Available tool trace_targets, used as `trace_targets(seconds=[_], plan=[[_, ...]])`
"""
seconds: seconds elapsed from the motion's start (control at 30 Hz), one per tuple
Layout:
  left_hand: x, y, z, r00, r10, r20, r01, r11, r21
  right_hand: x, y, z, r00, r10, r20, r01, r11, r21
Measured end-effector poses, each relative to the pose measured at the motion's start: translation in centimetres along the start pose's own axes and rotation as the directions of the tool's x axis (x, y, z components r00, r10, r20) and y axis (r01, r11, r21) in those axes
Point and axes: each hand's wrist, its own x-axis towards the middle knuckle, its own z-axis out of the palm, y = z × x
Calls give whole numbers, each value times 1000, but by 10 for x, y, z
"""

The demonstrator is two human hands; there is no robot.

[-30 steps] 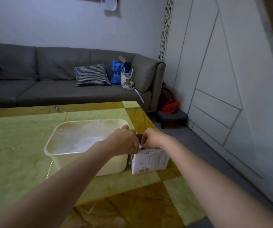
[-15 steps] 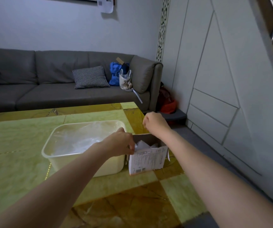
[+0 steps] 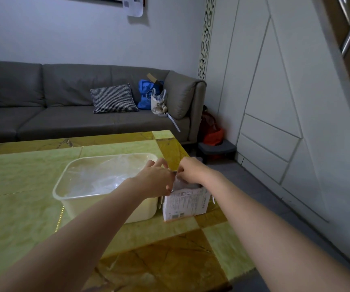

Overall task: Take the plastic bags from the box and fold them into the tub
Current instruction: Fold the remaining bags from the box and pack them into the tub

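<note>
A small white printed cardboard box [image 3: 185,204] stands open on the table, against the right side of a translucent plastic tub [image 3: 60,186]. Clear plastic bags [image 3: 98,178] lie crumpled inside the tub. A greyish plastic bag [image 3: 183,184] shows in the box's opening. My left hand [image 3: 155,180] sits at the box's top left edge with its thumb curled on that edge. My right hand [image 3: 191,171] is over the opening, its fingertips curled down and pinching the bag there. The inside of the box is mostly hidden by my hands.
The table [image 3: 22,207] has a green and amber marble top; its right edge runs just beside the box. Behind it stands a grey sofa [image 3: 64,119] with a checked cushion [image 3: 113,99] and bags. A white panelled wall [image 3: 275,102] is on the right.
My right hand, which had lifted up and back from the box half a second ago, has come down onto the box's opening again. My left hand stays at the box's left edge.
</note>
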Motion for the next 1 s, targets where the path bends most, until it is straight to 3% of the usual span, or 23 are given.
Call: trace_targets(seconds=[0.07, 0.13, 0.3, 0.4, 0.47, 0.5, 0.57, 0.6, 0.67, 0.77, 0.93, 1.0], plan=[[2, -2, 1, 999, -12, 47, 14, 999, -36, 6, 0, -5, 999, -9, -42, 7, 999, -40], [2, -3, 1, 996, -2, 88, 8, 998, -66, 13, 0, -13, 985, -2, -170, -4, 999, -33], [0, -3, 5, 992, -2, 123, 12, 997, -81, 16, -11, -47, 885, 50, -463, 42, 981, 187], [-2, -6, 3, 996, -85, 32, 91, 951, -295, 11, -19, -65, 802, 148, -579, 122, 908, 401], [-3, -13, -4, 961, -241, -137, 118, 803, -584, 12, -21, -71, 796, 234, -558, 152, 815, 559], [-5, -18, -11, 914, -363, -181, 119, 666, -736, 14, -22, -73, 806, 275, -524, 160, 751, 640], [-10, -27, -24, 801, -576, -166, 77, 374, -924, 15, -24, -70, 846, 336, -413, 145, 602, 785], [-12, -32, -28, 768, -624, -145, 52, 286, -957, 15, -25, -67, 877, 337, -343, 128, 525, 842], [-15, -34, -35, 769, -628, -116, 50, 240, -969, 12, -27, -62, 949, 241, -204, 98, 389, 916], [-14, -33, -41, 757, -632, -164, 9, 262, -965, 6, -28, -56, 985, 97, -143, 96, 382, 919], [-21, -39, -48, 738, -670, -81, -13, 106, -994, 5, -15, -52, 940, 299, -167, -8, 508, 862], [-21, -40, -47, 720, -693, -43, 26, 89, -996, 1, -15, -54, 941, 308, -143, -19, 468, 884]])
